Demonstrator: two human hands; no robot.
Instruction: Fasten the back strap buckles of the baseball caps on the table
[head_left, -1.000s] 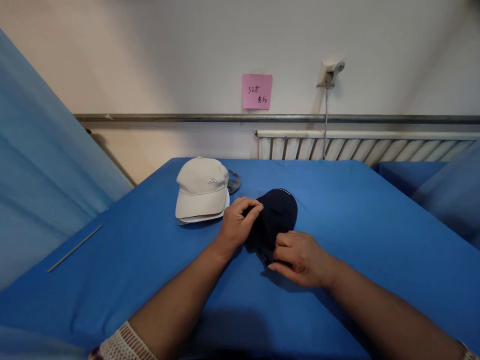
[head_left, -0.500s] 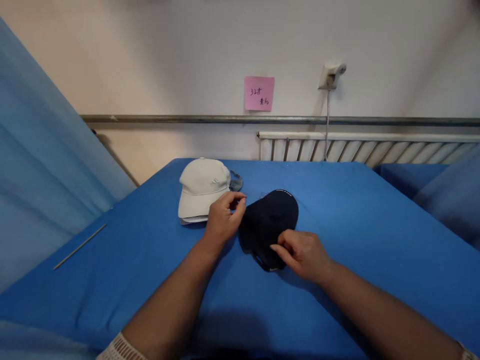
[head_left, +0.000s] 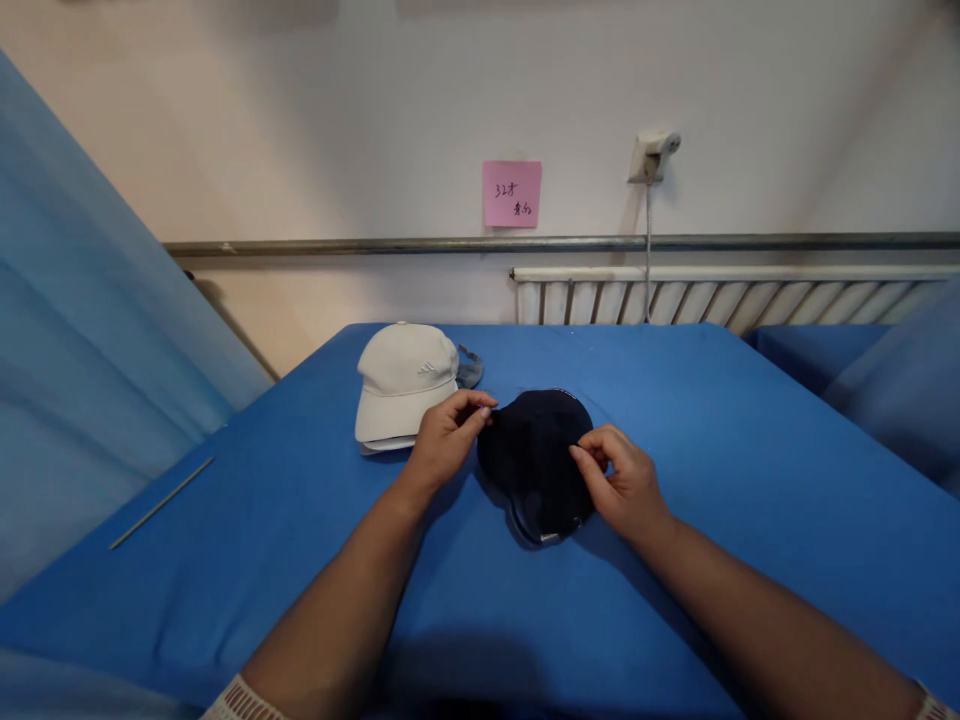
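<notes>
A dark navy cap (head_left: pixel 534 455) lies on the blue-covered table, its brim edge pointing away from me and its strap opening toward me. My left hand (head_left: pixel 450 432) pinches the cap's left edge between thumb and fingers. On the opposite side, my right hand (head_left: pixel 621 480) grips the right edge in a pinch. Just left of the dark cap sits a white cap (head_left: pixel 405 365) with a small striped logo, stacked over another pale brim. A grey strap (head_left: pixel 470 370) sticks out behind it.
The table (head_left: pixel 697 430) has a blue cover. A thin stick (head_left: pixel 161 503) lies at its left. Blue curtains (head_left: pixel 97 300) hang at the left. A metal rail (head_left: pixel 337 246), a radiator (head_left: pixel 697 295), a pink note (head_left: pixel 512 194) and a plugged socket (head_left: pixel 647 157) are along the wall.
My right hand has moved up and right to the dark cap's right edge. The cap looks wider and more spread. My left hand stays at its left edge.
</notes>
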